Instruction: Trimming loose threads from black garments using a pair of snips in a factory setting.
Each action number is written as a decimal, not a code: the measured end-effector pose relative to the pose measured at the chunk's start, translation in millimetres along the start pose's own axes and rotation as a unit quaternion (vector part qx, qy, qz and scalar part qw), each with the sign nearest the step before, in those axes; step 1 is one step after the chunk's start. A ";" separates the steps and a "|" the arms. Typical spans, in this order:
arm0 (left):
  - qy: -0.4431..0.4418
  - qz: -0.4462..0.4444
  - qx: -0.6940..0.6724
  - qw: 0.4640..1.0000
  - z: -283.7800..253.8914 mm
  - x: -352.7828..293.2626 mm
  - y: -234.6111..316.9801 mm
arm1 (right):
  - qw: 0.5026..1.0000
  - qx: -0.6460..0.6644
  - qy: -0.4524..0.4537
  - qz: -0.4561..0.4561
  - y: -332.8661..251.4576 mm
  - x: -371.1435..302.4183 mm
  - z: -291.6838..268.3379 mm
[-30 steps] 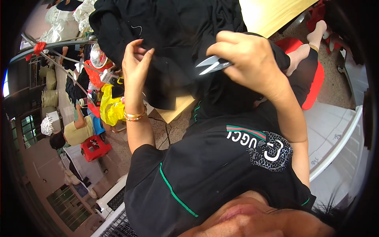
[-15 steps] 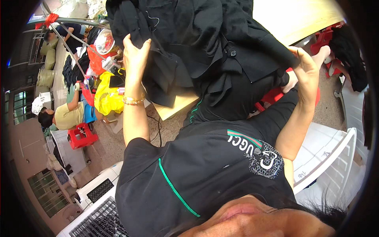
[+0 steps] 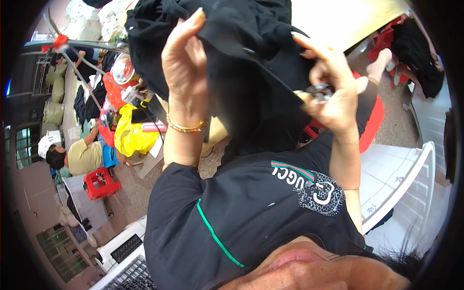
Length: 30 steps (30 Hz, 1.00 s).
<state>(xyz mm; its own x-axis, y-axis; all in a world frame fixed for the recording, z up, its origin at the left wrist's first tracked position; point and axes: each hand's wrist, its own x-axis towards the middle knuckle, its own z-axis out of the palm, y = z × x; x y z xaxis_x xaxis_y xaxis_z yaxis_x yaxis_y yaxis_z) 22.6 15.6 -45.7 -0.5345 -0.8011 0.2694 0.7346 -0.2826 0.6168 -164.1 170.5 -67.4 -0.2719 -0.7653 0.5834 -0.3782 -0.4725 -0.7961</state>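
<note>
A black garment hangs bunched between my hands, partly over the table and my lap. My left hand is closed at its left side, thumb up, with the other fingers partly behind the cloth and blurred. My right hand is curled at the garment's right edge, index finger stretched out along the cloth. A small shiny metal tool sits inside its curled fingers; its kind is hard to make out. The cloth's lower edge runs taut toward the right fingers.
A pale table lies beyond the garment. At the left are a yellow bag, a red stool and a person in a beige shirt. A metal stand rises near the left hand. Another person's foot shows at right.
Both hands have drawn closer together and lifted a fold of the garment nearer to me. My right hand moved left and curled, and a shiny metal tool now shows in it.
</note>
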 end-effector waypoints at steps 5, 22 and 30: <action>-0.076 -0.060 0.161 0.982 37.8 -4.6 -23.4 | 0.995 0.021 0.037 -0.091 14.3 -0.4 -30.4; -0.280 0.225 0.819 0.447 48.9 -24.1 -7.1 | 0.982 -0.174 -0.066 -0.010 9.4 -50.5 -9.8; -0.400 0.162 0.725 0.536 47.6 12.0 -15.5 | 0.994 -0.099 -0.029 -0.036 26.1 -55.4 -16.8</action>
<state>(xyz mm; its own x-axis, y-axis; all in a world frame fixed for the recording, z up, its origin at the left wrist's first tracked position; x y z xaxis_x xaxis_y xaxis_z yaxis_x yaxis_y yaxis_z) -15.1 35.4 -16.8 -0.9114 -0.0370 0.4098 0.0553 0.9759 0.2110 -173.7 207.9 -117.8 -0.1896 -0.7594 0.6224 -0.5635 -0.4350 -0.7023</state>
